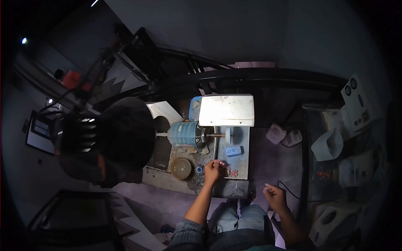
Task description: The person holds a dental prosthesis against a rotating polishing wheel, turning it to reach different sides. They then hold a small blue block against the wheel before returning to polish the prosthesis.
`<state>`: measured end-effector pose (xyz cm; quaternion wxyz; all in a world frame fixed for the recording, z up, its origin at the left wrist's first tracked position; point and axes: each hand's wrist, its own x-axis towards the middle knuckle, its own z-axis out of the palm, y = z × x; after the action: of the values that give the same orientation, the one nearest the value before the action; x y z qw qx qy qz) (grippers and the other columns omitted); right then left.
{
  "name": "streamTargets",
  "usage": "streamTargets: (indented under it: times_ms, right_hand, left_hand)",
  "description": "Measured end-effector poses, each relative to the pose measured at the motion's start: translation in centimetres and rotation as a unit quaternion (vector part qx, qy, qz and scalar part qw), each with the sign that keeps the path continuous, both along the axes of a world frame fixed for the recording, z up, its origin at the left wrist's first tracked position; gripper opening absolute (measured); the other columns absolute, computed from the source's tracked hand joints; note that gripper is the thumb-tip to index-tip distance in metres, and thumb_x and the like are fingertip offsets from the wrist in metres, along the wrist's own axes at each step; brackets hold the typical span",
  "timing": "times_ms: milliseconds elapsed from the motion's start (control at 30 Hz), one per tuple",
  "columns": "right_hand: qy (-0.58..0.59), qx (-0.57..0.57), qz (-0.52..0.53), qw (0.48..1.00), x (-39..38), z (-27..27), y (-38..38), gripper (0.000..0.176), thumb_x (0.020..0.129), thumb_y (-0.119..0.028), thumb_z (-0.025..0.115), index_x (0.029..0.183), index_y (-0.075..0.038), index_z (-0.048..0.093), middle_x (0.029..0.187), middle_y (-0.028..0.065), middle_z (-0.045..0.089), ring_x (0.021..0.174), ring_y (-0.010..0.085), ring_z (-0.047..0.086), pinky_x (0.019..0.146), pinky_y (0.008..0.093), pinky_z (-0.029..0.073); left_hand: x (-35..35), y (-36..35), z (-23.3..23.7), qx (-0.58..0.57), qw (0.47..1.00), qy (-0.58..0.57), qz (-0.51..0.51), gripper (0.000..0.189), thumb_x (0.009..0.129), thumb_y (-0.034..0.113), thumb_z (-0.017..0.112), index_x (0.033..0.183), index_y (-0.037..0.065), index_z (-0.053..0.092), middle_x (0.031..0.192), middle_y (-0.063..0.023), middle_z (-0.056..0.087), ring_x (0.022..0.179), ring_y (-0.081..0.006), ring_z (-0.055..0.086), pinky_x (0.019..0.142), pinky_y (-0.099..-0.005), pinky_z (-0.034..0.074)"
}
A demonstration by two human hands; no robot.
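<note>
My left hand (pixel 212 172) is over the front of the bench, its fingertips pinched together around a small pink piece, blurred at this size. Just right of it, several small pink and whitish pieces (pixel 232 172) lie on a white tray (pixel 243 166). Behind them sits a blue block (pixel 234 151) with dark markings. My right hand (pixel 275 198) hangs in the air to the right of the bench, fingers loosely bent and apart, with nothing visible in it. A blue bench motor (pixel 183 134) carries a white wheel (pixel 228 135) on its shaft.
A white panel (pixel 226 110) covers the area above the wheel. A round bowl (pixel 181 168) and a small blue-rimmed round container (pixel 199 169) stand left of my left hand. A dark lamp shade (pixel 125 134) looms at left. Plastic jugs (pixel 276 133) stand on the right.
</note>
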<state>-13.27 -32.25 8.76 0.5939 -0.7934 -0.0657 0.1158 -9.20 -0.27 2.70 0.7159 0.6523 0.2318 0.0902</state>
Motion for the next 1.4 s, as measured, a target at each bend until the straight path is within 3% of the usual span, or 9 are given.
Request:
streamTargets:
  times_ms: [333, 433, 567, 667, 933, 1100, 1200, 1300, 1400]
  right_hand:
    - [-0.042, -0.064, -0.019, 0.997, -0.8, 5.9, -0.2, 0.033, 0.074, -0.01, 0.071, 0.103, 0.003, 0.062, 0.086, 0.0112, 0.065, 0.06, 0.012, 0.056, 0.056, 0.0241, 0.047]
    - [-0.091, -0.059, 0.004, 0.994, 0.3, 6.8, 1.9, 0.035, 0.073, -0.012, 0.072, 0.104, 0.002, 0.062, 0.086, 0.011, 0.065, 0.063, 0.0149, 0.058, 0.057, 0.0261, 0.048]
    - [-0.101, -0.135, 0.067, 0.983, 2.9, 7.0, 5.4, 0.053, 0.071, -0.014, 0.074, 0.118, 0.0, 0.053, 0.106, 0.0157, 0.059, 0.084, 0.0252, 0.059, 0.074, 0.0335, 0.048]
    - [-0.126, -0.214, 0.085, 0.965, 4.7, 3.6, 8.4, 0.068, 0.069, -0.014, 0.075, 0.128, 0.0, 0.044, 0.124, 0.0206, 0.048, 0.105, 0.0326, 0.053, 0.088, 0.0376, 0.044]
    - [-0.112, -0.214, 0.061, 0.969, 8.7, -4.0, 12.1, 0.073, 0.072, -0.014, 0.073, 0.132, 0.004, 0.035, 0.132, 0.0268, 0.04, 0.119, 0.0402, 0.042, 0.097, 0.0387, 0.04]
    - [-0.106, -0.228, 0.085, 0.964, 9.9, -3.5, 12.4, 0.076, 0.075, -0.021, 0.071, 0.134, 0.007, 0.032, 0.129, 0.0281, 0.043, 0.119, 0.0425, 0.041, 0.102, 0.0415, 0.033]
    - [-0.105, -0.231, 0.075, 0.964, 12.5, -4.7, 12.9, 0.076, 0.077, -0.021, 0.069, 0.135, 0.006, 0.029, 0.132, 0.0273, 0.041, 0.119, 0.0428, 0.041, 0.103, 0.0426, 0.031]
    - [-0.128, -0.257, 0.041, 0.957, 12.7, -3.4, 13.4, 0.068, 0.075, -0.016, 0.071, 0.13, 0.006, 0.038, 0.132, 0.0263, 0.041, 0.12, 0.0386, 0.041, 0.101, 0.0405, 0.035]
    - [-0.225, -0.205, -0.045, 0.951, 12.1, -2.6, 14.8, 0.05, 0.078, -0.019, 0.068, 0.118, 0.005, 0.051, 0.117, 0.022, 0.054, 0.103, 0.035, 0.054, 0.09, 0.0392, 0.042]
  left_hand:
    - [-0.7, -1.0, -2.5, 0.076, 0.997, 0.003, -0.034, 0.017, 0.089, 0.009, 0.049, 0.079, -0.002, 0.059, 0.074, -0.0093, 0.064, 0.063, -0.0149, 0.061, 0.058, -0.0271, 0.048]
    - [-0.7, -1.2, -2.1, 0.232, 0.972, 0.026, -0.012, 0.018, 0.086, 0.016, 0.054, 0.083, -0.001, 0.059, 0.071, -0.0164, 0.063, 0.061, -0.025, 0.061, 0.058, -0.0355, 0.047]
    - [-1.1, -2.9, -0.3, 0.309, 0.95, -0.025, 0.024, 0.018, 0.089, 0.016, 0.05, 0.085, 0.0, 0.058, 0.073, -0.0195, 0.061, 0.07, -0.038, 0.059, 0.063, -0.0438, 0.046]
    - [-1.1, -3.8, 0.4, 0.41, 0.91, -0.049, 0.027, 0.017, 0.09, 0.015, 0.048, 0.087, 0.001, 0.057, 0.077, -0.0184, 0.06, 0.073, -0.0367, 0.059, 0.066, -0.0442, 0.046]
    - [-0.3, -3.9, 0.2, 0.379, 0.924, -0.038, 0.039, 0.021, 0.092, 0.02, 0.048, 0.092, 0.002, 0.059, 0.078, -0.0162, 0.063, 0.07, -0.0335, 0.061, 0.065, -0.041, 0.048]
    - [2.0, -3.9, -1.3, 0.357, 0.931, -0.057, 0.043, 0.023, 0.094, 0.019, 0.048, 0.093, -0.001, 0.058, 0.073, -0.0132, 0.063, 0.06, -0.0197, 0.064, 0.054, -0.0309, 0.049]
    - [3.4, -4.0, -0.4, 0.185, 0.982, 0.003, 0.032, 0.019, 0.093, 0.017, 0.05, 0.09, 0.0, 0.059, 0.073, -0.0093, 0.062, 0.06, -0.0154, 0.057, 0.058, -0.0286, 0.046]
    - [4.0, -3.1, -0.8, 0.128, 0.991, -0.014, 0.034, 0.018, 0.094, 0.015, 0.049, 0.088, 0.0, 0.058, 0.075, -0.0044, 0.062, 0.062, -0.0075, 0.054, 0.057, -0.0236, 0.044]
    - [4.1, -1.9, 0.1, 0.048, 0.999, 0.011, 0.008, 0.018, 0.095, 0.014, 0.048, 0.089, 0.0, 0.058, 0.078, -0.0034, 0.062, 0.066, -0.0065, 0.055, 0.059, -0.0213, 0.045]
